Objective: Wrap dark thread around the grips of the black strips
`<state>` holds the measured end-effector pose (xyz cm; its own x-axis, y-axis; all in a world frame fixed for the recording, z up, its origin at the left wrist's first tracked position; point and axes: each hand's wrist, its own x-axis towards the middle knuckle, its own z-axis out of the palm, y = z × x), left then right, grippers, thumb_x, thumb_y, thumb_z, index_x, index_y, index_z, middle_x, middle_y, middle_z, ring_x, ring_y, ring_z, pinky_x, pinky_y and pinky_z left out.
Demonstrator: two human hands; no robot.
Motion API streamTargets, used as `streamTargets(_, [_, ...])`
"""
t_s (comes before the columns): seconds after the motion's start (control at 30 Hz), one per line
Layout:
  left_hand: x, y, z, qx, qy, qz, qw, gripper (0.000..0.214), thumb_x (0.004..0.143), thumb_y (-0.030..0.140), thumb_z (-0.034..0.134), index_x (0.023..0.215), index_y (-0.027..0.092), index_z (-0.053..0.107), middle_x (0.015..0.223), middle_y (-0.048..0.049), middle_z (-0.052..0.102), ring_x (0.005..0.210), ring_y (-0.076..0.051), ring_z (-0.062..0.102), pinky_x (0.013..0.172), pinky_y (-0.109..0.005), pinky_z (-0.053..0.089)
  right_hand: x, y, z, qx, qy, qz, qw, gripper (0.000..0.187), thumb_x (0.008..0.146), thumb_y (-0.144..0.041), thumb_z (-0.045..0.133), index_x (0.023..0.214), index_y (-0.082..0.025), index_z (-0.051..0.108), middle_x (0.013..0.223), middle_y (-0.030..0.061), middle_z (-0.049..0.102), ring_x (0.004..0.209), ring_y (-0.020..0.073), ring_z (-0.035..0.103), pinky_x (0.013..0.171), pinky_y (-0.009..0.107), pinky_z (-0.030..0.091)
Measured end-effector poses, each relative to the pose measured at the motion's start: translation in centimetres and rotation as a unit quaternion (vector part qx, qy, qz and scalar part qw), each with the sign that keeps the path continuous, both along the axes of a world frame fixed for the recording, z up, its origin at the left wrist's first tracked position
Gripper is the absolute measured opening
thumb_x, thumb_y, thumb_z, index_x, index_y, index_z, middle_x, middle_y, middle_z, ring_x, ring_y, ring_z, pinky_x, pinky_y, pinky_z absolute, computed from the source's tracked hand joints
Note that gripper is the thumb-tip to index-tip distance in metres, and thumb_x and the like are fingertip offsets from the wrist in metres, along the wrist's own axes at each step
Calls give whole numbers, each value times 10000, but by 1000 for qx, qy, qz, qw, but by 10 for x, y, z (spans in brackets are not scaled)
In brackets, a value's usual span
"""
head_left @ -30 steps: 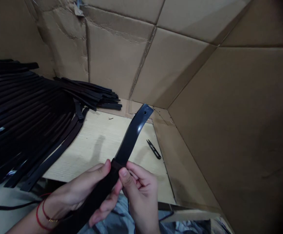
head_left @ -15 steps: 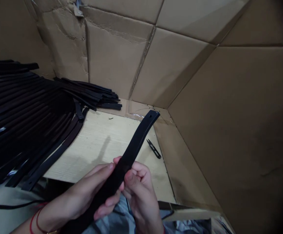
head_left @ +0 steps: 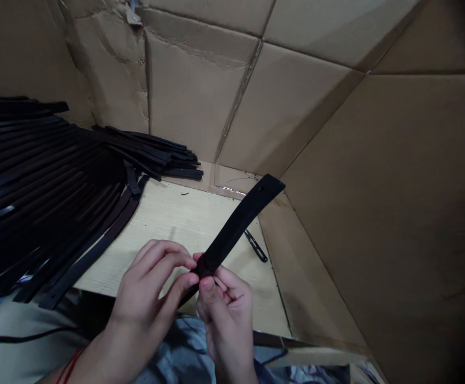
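Observation:
A long black strap point(head_left: 240, 221) with a small hole near its far end rises from my hands toward the upper right. My left hand point(head_left: 148, 288) pinches it between thumb and fingertips at its near part. My right hand point(head_left: 226, 309) is closed on the same spot from the right, thumb on top. The strap's lower length is hidden behind my hands. A small pair of black thread snips point(head_left: 256, 246) lies on the wooden board point(head_left: 176, 224) just beyond the strap.
A big heap of black straps point(head_left: 44, 186) fills the left, with a smaller stack point(head_left: 160, 154) against the back. Cardboard walls point(head_left: 376, 186) close in the back and right. A thin black cable point(head_left: 16, 338) runs at lower left.
The strap has turned over, its glossy face giving way to a matte one, and its far end has swung right. My left hand has shifted from cradling it underneath to pinching it from above.

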<state>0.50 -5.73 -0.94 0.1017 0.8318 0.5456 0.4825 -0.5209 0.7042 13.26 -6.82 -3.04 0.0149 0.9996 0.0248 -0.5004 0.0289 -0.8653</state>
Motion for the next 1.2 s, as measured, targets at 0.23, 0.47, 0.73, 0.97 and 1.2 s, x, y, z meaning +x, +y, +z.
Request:
streamTargets(0.23, [5,1,5,-12,68,-77,995,140,948,118,420,854,197,488,827,-22,549,794,-163,517,738,-294,451,-3,0,2,-8,33,-17,999,320,748,-394,794,981,-178,761,508,-71,404,411,9,171,377,140,149])
streamTargets(0.47, [3,0,6,3,72,-178,981,177,913,20,397,900,182,469,898,-17,537,878,-141,490,817,-266,436,-5,-5,2,-41,51,-61,996,398,693,-429,824,978,-162,751,512,-74,401,404,13,192,380,141,166])
streamTargets(0.73, [0,-11,-8,34,95,-63,993,255,936,185,514,1187,205,471,1148,-75,608,1105,-189,564,942,-297,477,6,3,15,-55,54,-68,995,380,702,-430,817,937,-138,757,459,-119,242,407,15,90,354,144,119])
streamTargets(0.97, [9,-19,-17,83,154,-30,984,371,929,131,502,1290,190,446,1195,-83,679,1053,-183,670,896,-264,543,5,-1,18,-90,35,-83,992,366,616,-358,880,900,-149,779,670,37,637,499,75,442,379,153,326])
streamTargets(1.2, [13,-13,-8,65,137,-25,988,306,945,181,458,1251,189,468,1056,-104,720,941,-220,709,772,-323,598,-5,-2,17,-120,46,-91,988,449,582,-362,902,948,-141,764,553,-24,565,426,25,364,395,127,304])
